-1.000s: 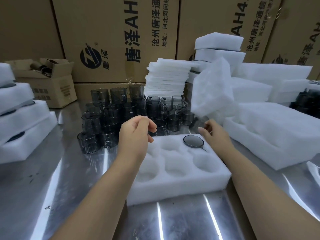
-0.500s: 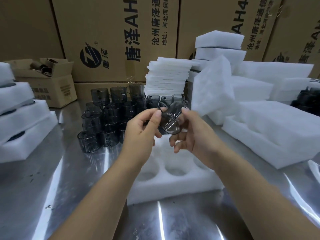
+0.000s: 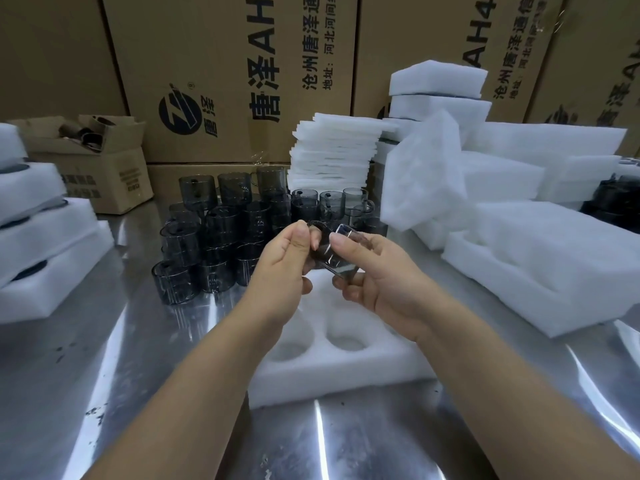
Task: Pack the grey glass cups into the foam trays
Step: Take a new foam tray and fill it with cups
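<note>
1. Head view: the left hand and right hand together hold one grey glass cup, tilted, above the foam tray.
2. Left fingers pinch its top; the right thumb and curled fingers grip its body.
3. The tray lies on the metal table, with stacked cups just behind it.

One wide-angle view from the person's head faces forward and down across the table. It sits close over the left hand and right hand; cartons stand beyond.
</note>
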